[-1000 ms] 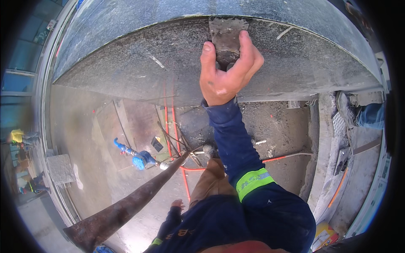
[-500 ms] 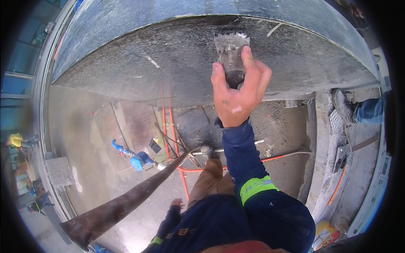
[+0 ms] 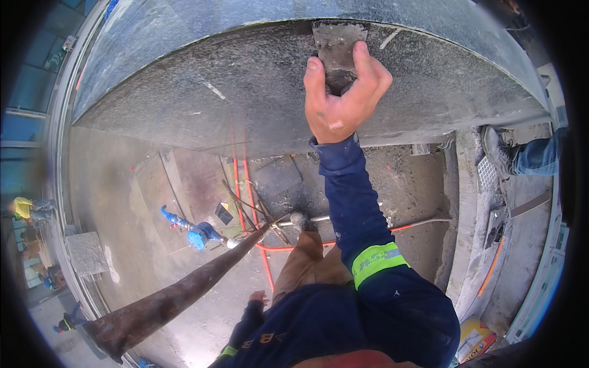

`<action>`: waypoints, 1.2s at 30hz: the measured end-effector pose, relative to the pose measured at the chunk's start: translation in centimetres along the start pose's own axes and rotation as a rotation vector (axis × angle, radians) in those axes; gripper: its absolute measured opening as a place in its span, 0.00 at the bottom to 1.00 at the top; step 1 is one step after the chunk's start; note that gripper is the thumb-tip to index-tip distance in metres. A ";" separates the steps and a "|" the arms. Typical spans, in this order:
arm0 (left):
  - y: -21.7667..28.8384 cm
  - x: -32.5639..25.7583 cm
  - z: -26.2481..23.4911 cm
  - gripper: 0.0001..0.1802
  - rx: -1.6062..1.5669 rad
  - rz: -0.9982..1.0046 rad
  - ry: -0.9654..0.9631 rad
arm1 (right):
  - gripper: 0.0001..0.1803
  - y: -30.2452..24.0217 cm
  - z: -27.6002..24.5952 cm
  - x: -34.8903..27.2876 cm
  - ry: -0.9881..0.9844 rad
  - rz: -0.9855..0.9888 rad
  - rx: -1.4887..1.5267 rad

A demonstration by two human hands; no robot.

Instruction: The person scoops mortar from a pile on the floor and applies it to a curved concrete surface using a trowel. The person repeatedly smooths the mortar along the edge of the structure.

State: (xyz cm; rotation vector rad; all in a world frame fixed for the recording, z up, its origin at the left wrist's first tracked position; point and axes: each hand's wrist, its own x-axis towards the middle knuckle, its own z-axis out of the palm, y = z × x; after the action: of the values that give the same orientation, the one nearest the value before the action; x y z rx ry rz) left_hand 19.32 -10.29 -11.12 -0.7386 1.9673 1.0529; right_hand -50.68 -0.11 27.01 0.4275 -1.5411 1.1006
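My right hand (image 3: 348, 98) is stretched forward, closed around a putty knife (image 3: 341, 52) with a wide, mortar-smeared metal blade. Thumb and fingers press along both sides of the blade, and its tip lies at the far edge of the dark grey, rough-faced panel (image 3: 245, 80). The handle is mostly hidden in my palm. Low beside my body hangs my left hand (image 3: 258, 297), small in view, its fingers loosely extended with nothing visible in them.
A rusty pipe (image 3: 178, 288) slants up from the lower left. Orange hoses (image 3: 264, 248), thin sticks and a blue valve fitting (image 3: 199, 235) lie on the floor near my boot (image 3: 300, 221). Another person's leg (image 3: 537, 161) stands on the right ledge. Distant workers show at far left.
My right hand has pushed the putty knife farther away, up the panel to its far edge. The white residue seen along the blade tip before no longer shows. My left hand stays low.
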 end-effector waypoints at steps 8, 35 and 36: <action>-0.8 0.6 -0.5 0.16 -0.143 -0.028 0.015 | 0.34 -0.9 -1.4 0.9 -0.132 0.088 -0.057; 2.8 7.7 1.1 0.14 -0.161 0.009 -0.111 | 0.29 -6.8 -6.7 9.5 -0.941 -0.482 -0.450; 3.1 7.5 1.1 0.14 -0.332 -0.126 -0.163 | 0.29 -6.8 -6.8 9.5 -0.951 -0.461 -0.461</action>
State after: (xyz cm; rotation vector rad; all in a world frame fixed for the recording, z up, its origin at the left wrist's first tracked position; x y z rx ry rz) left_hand 13.30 -8.78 -16.49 -0.9107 1.6054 1.3349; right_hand -44.44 4.82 37.89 1.0050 -2.2742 0.1173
